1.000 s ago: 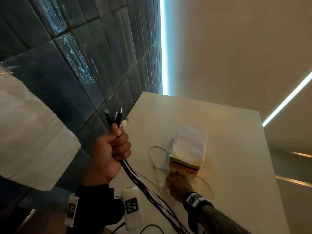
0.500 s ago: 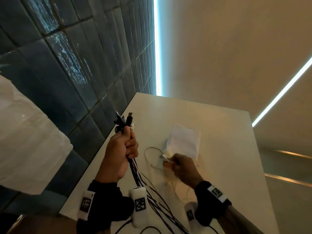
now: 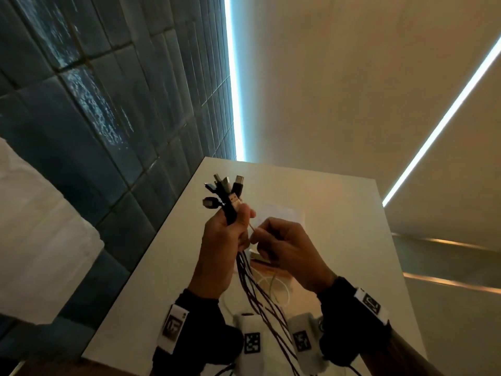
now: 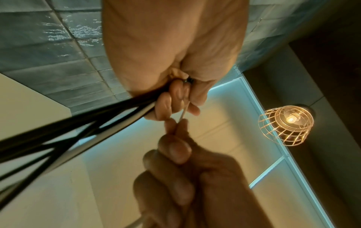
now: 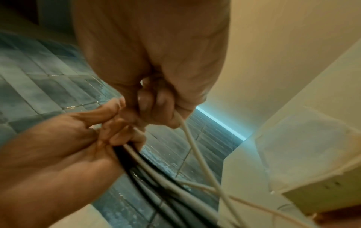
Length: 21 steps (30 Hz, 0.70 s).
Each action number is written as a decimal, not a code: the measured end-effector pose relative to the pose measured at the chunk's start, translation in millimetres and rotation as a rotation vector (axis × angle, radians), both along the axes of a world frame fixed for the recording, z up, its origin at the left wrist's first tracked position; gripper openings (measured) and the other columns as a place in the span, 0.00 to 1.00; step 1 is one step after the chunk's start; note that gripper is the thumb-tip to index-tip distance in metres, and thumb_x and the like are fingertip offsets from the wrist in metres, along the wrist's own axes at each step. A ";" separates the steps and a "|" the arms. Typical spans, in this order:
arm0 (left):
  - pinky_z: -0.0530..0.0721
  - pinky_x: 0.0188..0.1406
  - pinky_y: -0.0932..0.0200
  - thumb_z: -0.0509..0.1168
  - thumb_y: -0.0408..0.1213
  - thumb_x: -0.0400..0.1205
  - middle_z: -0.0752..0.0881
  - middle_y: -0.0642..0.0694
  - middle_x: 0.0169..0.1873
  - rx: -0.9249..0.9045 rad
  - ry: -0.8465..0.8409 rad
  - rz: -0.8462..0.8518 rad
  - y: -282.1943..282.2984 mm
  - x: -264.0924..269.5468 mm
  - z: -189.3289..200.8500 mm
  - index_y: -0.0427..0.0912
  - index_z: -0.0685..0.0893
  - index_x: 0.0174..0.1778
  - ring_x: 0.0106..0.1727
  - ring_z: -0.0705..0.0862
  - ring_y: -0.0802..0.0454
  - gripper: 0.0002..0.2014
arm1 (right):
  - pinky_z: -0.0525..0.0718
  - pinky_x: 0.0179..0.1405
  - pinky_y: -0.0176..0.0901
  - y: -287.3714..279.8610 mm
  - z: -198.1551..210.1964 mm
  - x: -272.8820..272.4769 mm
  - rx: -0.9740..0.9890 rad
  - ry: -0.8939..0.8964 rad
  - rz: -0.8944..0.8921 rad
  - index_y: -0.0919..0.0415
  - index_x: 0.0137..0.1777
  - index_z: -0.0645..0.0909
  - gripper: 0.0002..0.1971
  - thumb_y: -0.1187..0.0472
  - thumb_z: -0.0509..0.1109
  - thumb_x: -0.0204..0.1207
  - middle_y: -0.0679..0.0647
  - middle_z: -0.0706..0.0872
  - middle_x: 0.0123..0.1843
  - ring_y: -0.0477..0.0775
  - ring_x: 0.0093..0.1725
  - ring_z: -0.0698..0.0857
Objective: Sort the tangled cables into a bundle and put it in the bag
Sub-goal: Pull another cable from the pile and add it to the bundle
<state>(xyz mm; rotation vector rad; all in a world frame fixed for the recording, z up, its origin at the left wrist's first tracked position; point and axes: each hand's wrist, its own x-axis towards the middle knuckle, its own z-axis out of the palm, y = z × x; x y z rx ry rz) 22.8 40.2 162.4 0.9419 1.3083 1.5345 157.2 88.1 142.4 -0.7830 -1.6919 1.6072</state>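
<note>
My left hand grips a bundle of mostly black cables upright above the white table. Their plug ends fan out above the fist and the cords hang down toward me. Right beside it, my right hand pinches the end of a thin white cable against the left fingers. The left wrist view shows the black cords leaving the fist and the white cable running between both hands. The pale bag lies on the table behind the hands, mostly hidden; it also shows in the right wrist view.
A dark tiled wall runs along the table's left edge. A large white block stands at the far left. Loops of white cable lie on the table under my hands. A caged lamp hangs overhead.
My right hand has lifted off the table by the bag with the white cable end and come up against my left hand. The left hand has moved right, over the table.
</note>
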 end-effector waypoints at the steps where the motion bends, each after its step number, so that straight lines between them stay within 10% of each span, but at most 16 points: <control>1: 0.68 0.24 0.63 0.60 0.44 0.85 0.71 0.52 0.21 -0.004 0.021 -0.015 -0.8 2.9 1.1 0.36 0.82 0.46 0.24 0.67 0.57 0.14 | 0.72 0.24 0.41 -2.3 1.3 -1.1 -0.007 0.041 -0.019 0.72 0.46 0.80 0.15 0.58 0.65 0.83 0.59 0.80 0.29 0.48 0.24 0.73; 11: 0.87 0.42 0.50 0.54 0.51 0.85 0.77 0.43 0.26 0.001 -0.198 0.024 -4.9 -5.5 7.8 0.40 0.74 0.35 0.33 0.84 0.47 0.19 | 0.67 0.24 0.28 -5.0 -24.6 14.9 -0.041 0.042 0.091 0.60 0.34 0.78 0.17 0.61 0.59 0.86 0.42 0.75 0.25 0.40 0.23 0.68; 15: 0.63 0.23 0.57 0.53 0.50 0.87 0.60 0.47 0.23 -0.016 -0.264 0.025 -4.8 -2.3 12.7 0.42 0.70 0.31 0.21 0.59 0.54 0.21 | 0.70 0.27 0.27 -5.2 -58.7 9.1 -0.005 -0.066 0.111 0.67 0.36 0.81 0.17 0.60 0.62 0.85 0.51 0.78 0.29 0.40 0.25 0.71; 21: 0.58 0.23 0.59 0.57 0.50 0.82 0.59 0.48 0.24 0.042 -0.361 -0.075 -7.8 -10.7 21.3 0.40 0.72 0.33 0.22 0.57 0.56 0.18 | 0.68 0.27 0.32 -13.1 -130.8 11.6 -0.035 -0.161 -0.001 0.59 0.31 0.80 0.18 0.51 0.64 0.81 0.44 0.72 0.23 0.43 0.24 0.69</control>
